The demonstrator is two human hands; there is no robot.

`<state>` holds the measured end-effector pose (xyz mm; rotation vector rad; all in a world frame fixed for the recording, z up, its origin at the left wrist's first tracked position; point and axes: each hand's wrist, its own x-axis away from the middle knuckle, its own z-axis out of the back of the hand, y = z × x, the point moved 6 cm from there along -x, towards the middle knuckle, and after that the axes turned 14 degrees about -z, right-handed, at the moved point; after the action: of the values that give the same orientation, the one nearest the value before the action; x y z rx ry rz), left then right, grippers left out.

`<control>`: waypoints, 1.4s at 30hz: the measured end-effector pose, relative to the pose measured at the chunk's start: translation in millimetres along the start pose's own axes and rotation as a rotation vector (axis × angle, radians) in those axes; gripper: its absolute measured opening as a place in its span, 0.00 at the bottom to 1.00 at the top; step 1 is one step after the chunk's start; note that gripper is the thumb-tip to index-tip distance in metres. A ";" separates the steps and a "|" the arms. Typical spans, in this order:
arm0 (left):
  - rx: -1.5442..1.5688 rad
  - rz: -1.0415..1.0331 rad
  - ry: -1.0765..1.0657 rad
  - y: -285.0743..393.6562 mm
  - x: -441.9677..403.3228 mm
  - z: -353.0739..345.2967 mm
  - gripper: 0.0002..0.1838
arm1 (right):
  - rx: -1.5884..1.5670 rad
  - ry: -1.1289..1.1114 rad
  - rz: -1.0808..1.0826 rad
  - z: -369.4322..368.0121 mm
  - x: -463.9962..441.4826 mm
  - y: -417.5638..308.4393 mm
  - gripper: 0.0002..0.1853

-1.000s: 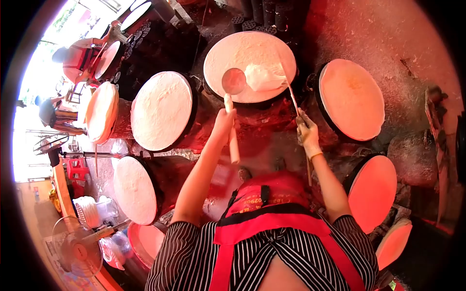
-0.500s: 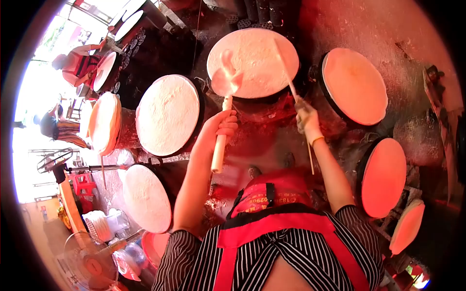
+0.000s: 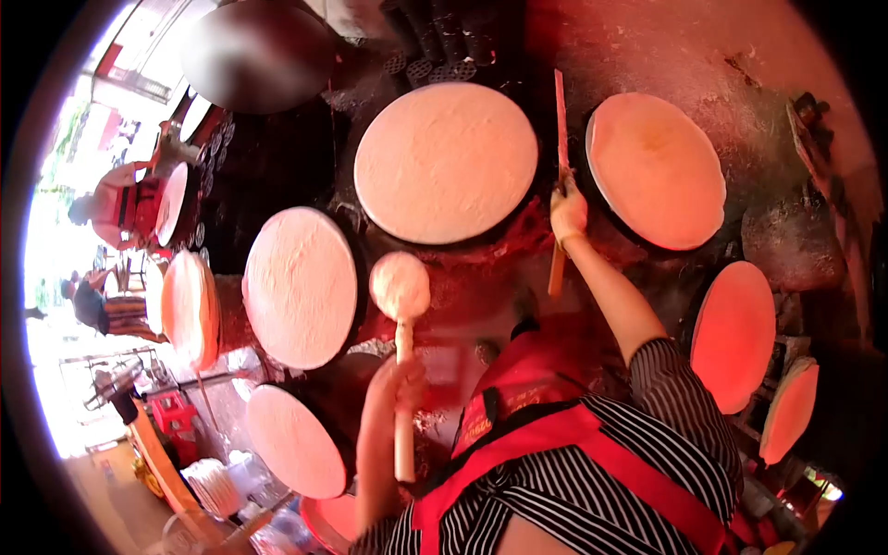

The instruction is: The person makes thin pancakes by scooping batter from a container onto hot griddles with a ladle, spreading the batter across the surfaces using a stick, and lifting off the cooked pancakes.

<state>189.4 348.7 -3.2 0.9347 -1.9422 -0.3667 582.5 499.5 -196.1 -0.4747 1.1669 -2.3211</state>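
Loosely wrapped around its handle, the left hand (image 3: 398,381) grips a ladle (image 3: 400,287) pointing far, pale-coated bowl outermost; its fill is unclear. Far and slightly right of that bowl, apart from it, lies a pale round layer (image 3: 446,163) on a dark pan (image 3: 521,213). Nearer this layer, the right hand (image 3: 568,211) clasps a flat stick (image 3: 561,120) lengthwise near-to-far, just right of the pan.

Ladle (image 3: 401,294), flat stick (image 3: 561,129), well apart
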 end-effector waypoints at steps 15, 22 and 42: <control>0.154 0.013 0.009 18.4 -5.1 -56.6 0.09 | 0.366 -0.125 -0.308 33.2 111.2 135.9 0.29; 0.087 0.290 -0.181 -6.5 -6.0 -15.2 0.08 | 0.556 -0.318 -0.455 163.7 329.0 280.4 0.28; 0.056 0.251 -0.229 -57.0 -35.7 -149.4 0.08 | 0.595 0.072 0.338 186.2 29.7 -42.0 0.25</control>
<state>351.3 354.0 21.4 0.6952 -2.2600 -0.2838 641.4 384.3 -52.7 0.0235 0.4841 -2.2454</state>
